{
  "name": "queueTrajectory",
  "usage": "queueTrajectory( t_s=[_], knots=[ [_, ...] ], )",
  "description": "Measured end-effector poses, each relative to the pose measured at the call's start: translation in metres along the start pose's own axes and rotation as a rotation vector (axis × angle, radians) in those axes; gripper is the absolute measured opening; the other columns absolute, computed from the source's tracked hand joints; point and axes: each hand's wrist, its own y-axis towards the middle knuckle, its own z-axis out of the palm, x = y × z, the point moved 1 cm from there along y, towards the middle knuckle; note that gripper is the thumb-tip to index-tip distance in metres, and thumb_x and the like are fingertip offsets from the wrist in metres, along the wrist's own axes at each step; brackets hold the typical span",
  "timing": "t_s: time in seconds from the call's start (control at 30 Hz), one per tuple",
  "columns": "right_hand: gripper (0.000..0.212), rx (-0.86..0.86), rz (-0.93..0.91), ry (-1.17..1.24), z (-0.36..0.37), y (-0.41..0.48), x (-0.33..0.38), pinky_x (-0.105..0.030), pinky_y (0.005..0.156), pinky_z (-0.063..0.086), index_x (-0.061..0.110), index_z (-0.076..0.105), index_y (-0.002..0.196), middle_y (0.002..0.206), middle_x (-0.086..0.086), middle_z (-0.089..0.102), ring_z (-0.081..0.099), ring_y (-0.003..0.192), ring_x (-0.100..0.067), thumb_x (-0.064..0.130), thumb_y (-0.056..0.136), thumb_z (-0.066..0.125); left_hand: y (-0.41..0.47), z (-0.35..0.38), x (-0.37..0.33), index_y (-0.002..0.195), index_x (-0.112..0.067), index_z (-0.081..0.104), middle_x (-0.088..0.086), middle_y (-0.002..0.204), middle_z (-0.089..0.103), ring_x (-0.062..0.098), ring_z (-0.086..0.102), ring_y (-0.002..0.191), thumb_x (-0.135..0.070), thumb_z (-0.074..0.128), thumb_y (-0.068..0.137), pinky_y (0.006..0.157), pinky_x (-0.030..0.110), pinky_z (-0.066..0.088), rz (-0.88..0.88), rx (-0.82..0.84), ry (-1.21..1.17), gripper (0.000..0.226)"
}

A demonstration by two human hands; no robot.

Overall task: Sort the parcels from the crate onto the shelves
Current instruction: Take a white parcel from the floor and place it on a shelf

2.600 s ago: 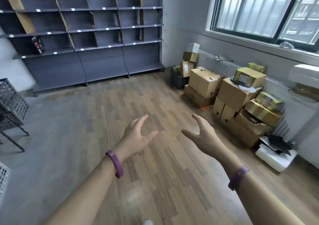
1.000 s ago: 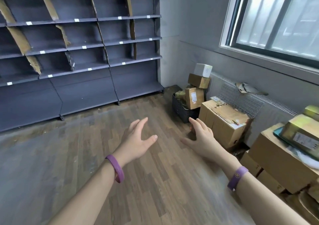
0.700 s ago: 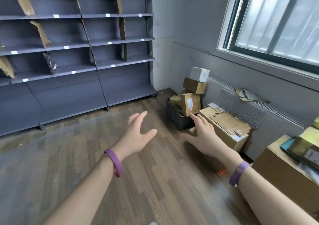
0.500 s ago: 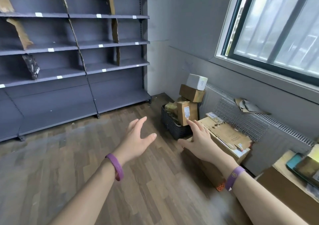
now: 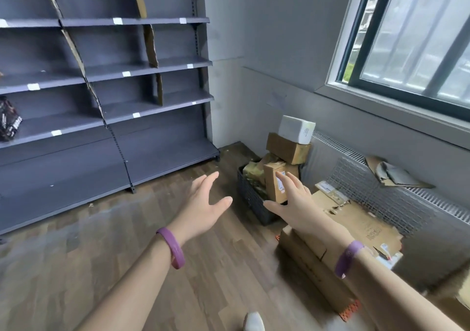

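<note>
**A:** While both hands hang in the air with nothing in them, where are the parcels?

**B:** In the crate point(image 5: 252, 199) and piled above it. A tall brown box point(image 5: 272, 181) stands upright inside the crate. A flatter brown box point(image 5: 287, 148) rests tilted above it, and a white box point(image 5: 296, 128) sits on top. The pile leans toward the wall behind the crate, which I judge is what props it up.

**A:** And the hands?

**B:** The left hand point(image 5: 203, 205) is just left of the crate. The right hand point(image 5: 292, 201) is in front of it, partly covering the tall brown box. On both, the fingers are straight and spread, thumbs out, palms turned toward each other. Neither grips anything.

**A:** Why hold them like that?

**B:** It reads as a two-handed reach, with the gap between the palms suited to a box's sides.

**A:** Where do the parcels go?

**B:** Onto the shelves point(image 5: 152, 102), well to the left of the crate. Cardboard dividers split them into bays, likely for sorting. One dark packet point(image 5: 9, 122) lies there, far to the crate's left.

**A:** Any risks?

**B:** Pulling the tall box first could bring down the two above it, so the white box looks the safer start. A big carton point(image 5: 356, 229) lies just beside the crate on its right, crowding that side.
</note>
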Motion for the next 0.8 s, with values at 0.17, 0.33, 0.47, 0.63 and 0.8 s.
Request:
queueTrajectory(
  t_s=[0.17,0.33,0.47,0.63,0.8],
  knots=[
    [0.079,0.002,-0.063,0.015,-0.004,0.122,-0.015,-0.046,0.117,0.012,0.031,0.010,0.151,0.161,-0.001,0.003,0.003,0.147,-0.031,0.049,0.090,0.056,0.110,0.001,0.016,0.148,-0.030,0.024,-0.008,0.154,0.015,0.006,0.016,0.142,-0.037,0.055,0.093,0.107,0.019,0.014,-0.046,-0.006,0.037,0.064],
    [0.079,-0.011,-0.074,0.053,-0.028,0.256,-0.023,-0.044,0.119,0.013,0.029,0.012,0.152,0.161,-0.003,0.005,0.005,0.148,-0.030,0.049,0.090,0.057,0.238,-0.010,0.011,0.148,-0.031,0.025,-0.009,0.154,0.018,0.006,0.019,0.142,-0.039,0.054,0.093,0.112,0.026,0.017,-0.093,-0.029,0.065,0.062],
    [0.078,0.012,-0.092,0.069,-0.053,0.339,-0.022,-0.044,0.117,0.013,0.027,0.011,0.153,0.161,-0.002,0.003,0.003,0.147,-0.031,0.046,0.092,0.056,0.321,-0.016,0.003,0.148,-0.032,0.023,-0.011,0.154,0.018,0.009,0.017,0.143,-0.041,0.053,0.092,0.117,0.034,0.019,-0.098,-0.030,0.083,0.064],
    [0.077,0.037,-0.097,0.066,-0.068,0.414,-0.025,-0.045,0.117,0.013,0.028,0.010,0.152,0.161,0.001,0.002,0.001,0.148,-0.030,0.045,0.092,0.055,0.402,-0.022,0.002,0.150,-0.030,0.021,-0.009,0.154,0.018,0.010,0.018,0.143,-0.040,0.052,0.094,0.115,0.034,0.019,-0.096,-0.034,0.098,0.064],
    [0.078,0.028,-0.050,0.045,-0.068,0.475,-0.042,-0.045,0.118,0.012,0.027,0.010,0.152,0.162,-0.001,0.002,0.003,0.148,-0.031,0.048,0.092,0.055,0.469,-0.015,0.018,0.149,-0.032,0.021,-0.011,0.154,0.018,0.011,0.019,0.143,-0.043,0.052,0.093,0.116,0.035,0.021,-0.086,0.030,0.094,0.065]
  ],
)
